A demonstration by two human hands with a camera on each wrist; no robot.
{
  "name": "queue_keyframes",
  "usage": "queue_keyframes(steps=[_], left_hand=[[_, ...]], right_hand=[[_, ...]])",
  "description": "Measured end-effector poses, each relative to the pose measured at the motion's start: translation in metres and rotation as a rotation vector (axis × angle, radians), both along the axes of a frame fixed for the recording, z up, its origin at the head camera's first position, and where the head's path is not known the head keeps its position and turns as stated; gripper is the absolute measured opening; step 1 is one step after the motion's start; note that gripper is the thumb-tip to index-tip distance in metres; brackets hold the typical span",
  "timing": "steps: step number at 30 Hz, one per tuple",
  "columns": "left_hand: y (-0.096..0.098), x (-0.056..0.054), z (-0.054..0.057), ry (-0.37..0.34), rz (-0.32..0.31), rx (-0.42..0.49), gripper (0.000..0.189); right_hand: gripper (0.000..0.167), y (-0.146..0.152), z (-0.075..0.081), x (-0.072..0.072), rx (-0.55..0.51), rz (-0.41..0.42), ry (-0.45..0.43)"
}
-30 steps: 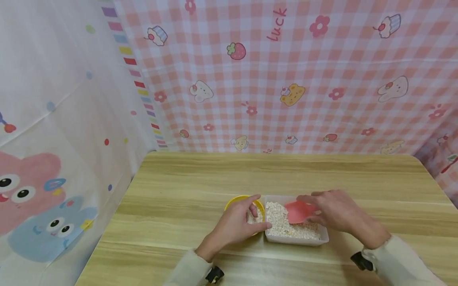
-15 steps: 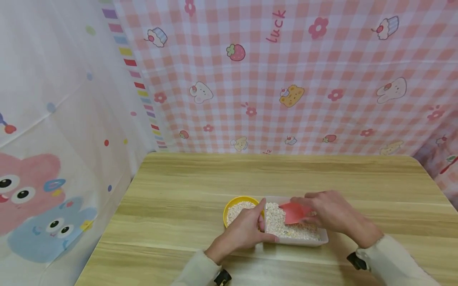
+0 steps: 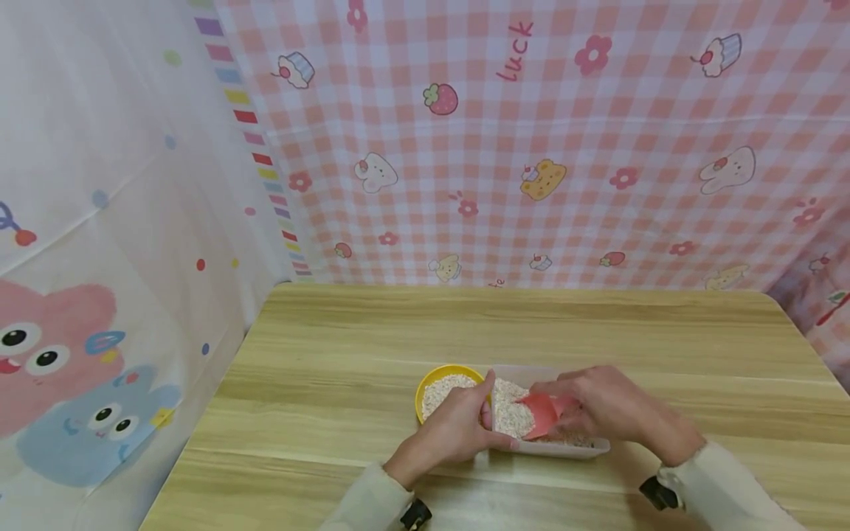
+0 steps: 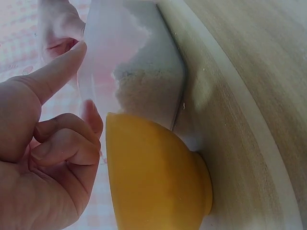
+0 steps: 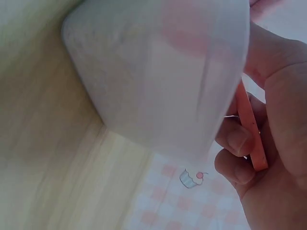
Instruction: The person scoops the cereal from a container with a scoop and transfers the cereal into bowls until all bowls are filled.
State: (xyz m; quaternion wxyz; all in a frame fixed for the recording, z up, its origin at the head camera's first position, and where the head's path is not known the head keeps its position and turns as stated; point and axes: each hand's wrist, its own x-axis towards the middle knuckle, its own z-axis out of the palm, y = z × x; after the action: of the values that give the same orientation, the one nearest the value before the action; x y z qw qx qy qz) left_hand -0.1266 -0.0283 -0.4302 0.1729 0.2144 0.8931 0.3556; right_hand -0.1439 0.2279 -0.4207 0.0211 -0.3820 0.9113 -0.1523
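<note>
The round yellow bowl (image 4: 153, 177) stands on the wood-grain table (image 3: 332, 346), just left of the translucent rectangular plastic box (image 3: 571, 448); pale flakes (image 3: 510, 417) lie in both. The pink scoop (image 3: 541, 414) is inside the box.

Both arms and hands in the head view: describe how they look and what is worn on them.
The left hand and right hand wear no gloves. The left sleeve and right sleeve are plain off-white. A small black piece sits at each cuff, left and right; its details are unclear.
</note>
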Motion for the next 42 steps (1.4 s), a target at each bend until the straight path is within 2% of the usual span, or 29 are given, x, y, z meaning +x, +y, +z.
queue_keyframes(steps=[7,16,24,32,38,42], left_hand=[[0.0,-0.001,0.001,0.001,-0.006,-0.013,0.106],[0.0,-0.002,0.003,0.018,-0.03,-0.031,0.105],[0.0,-0.002,0.002,-0.006,-0.035,-0.05,0.105],[0.0,-0.002,0.003,-0.015,-0.025,-0.065,0.105],[0.001,-0.002,0.003,-0.024,-0.017,-0.057,0.104],[0.001,-0.001,0.004,-0.037,-0.01,-0.046,0.104]], right_hand=[[0.049,-0.006,-0.001,0.0,-0.029,0.035,-0.046],[0.052,-0.012,-0.002,-0.001,-0.055,-0.004,-0.167],[0.05,-0.003,-0.006,0.0,-0.083,-0.029,-0.157],[0.051,0.007,-0.005,0.004,-0.187,-0.079,-0.247],[0.053,0.011,-0.008,0.007,-0.217,-0.101,-0.274],[0.054,0.012,-0.009,0.008,-0.225,-0.099,-0.262]])
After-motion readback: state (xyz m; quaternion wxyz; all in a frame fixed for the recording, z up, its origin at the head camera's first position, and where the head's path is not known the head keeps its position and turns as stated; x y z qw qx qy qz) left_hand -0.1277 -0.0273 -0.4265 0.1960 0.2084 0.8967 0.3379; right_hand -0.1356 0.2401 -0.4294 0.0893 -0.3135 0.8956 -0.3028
